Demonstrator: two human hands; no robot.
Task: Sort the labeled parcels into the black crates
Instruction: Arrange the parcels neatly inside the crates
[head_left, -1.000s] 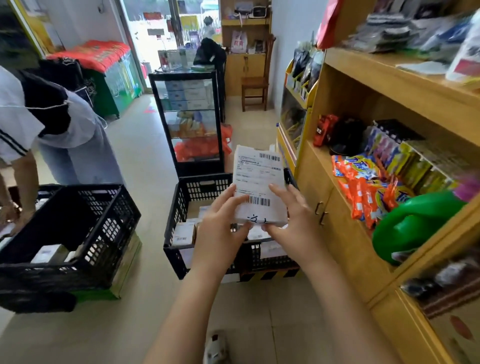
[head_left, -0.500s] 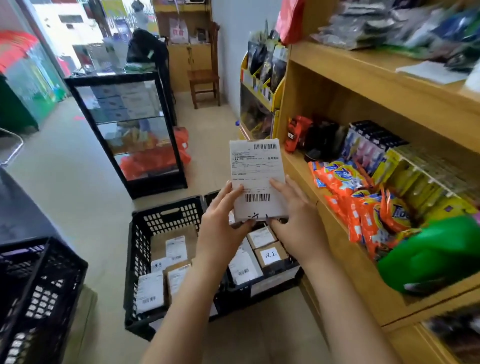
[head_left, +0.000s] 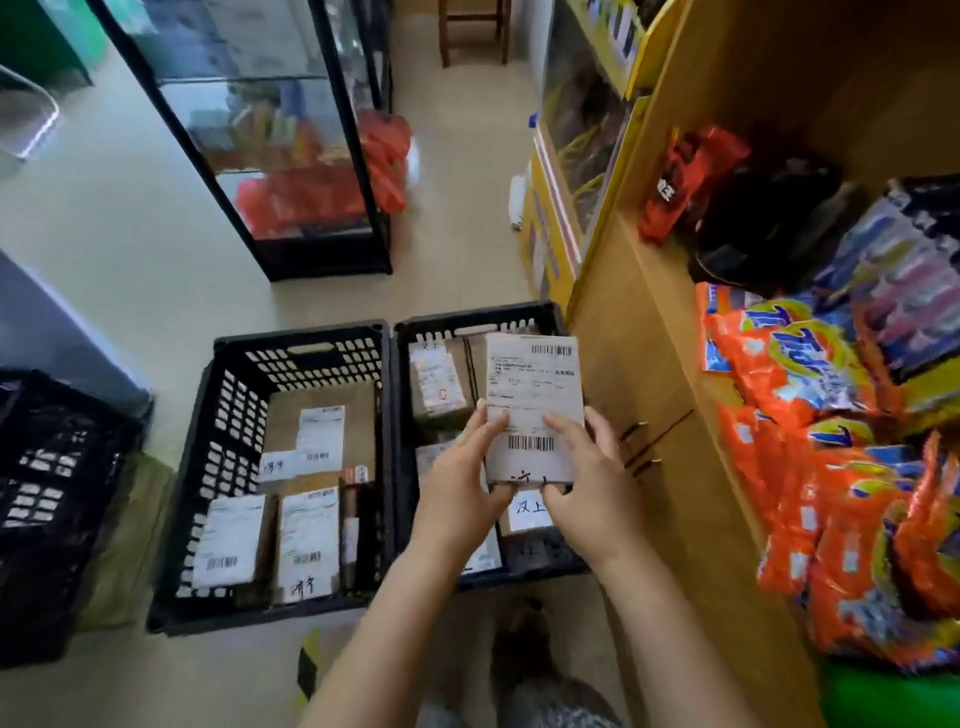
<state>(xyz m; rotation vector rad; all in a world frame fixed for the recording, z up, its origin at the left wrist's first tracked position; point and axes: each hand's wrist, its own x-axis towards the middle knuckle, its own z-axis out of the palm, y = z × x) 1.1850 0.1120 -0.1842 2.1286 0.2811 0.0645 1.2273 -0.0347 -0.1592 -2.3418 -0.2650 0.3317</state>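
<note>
Sorting in mid-course. A flat rectangular parcel faced with a white barcode label is held just right of centre frame, above the black perforated plastic crate at lower centre, and is not yet let go. The left hand and the right hand both grip its lower end, thumbs laid on the label and fingers curled under the bottom edge; neither hand is free. A handwritten mark along that edge is partly covered and unreadable.

Done so far, as judged from the contents: the centre crate already holds brown cardboard parcels with white labels, and a second black perforated crate, just beside it toward the left of the frame, holds several more labelled cardboard parcels lying flat. A third black crate at the left edge is too dark to show what it holds. Left to do: setting down the held parcel. No pile of unsorted parcels is in view, so the remainder cannot be told.

Surroundings: a light wooden shelving unit fills the right of the frame, hard against the centre crate, stacked with orange detergent packets. A black-framed glass display cabinet stands at upper left, well apart. The centre crate's floor is mostly covered, so the parcel will probably rest on others.
</note>
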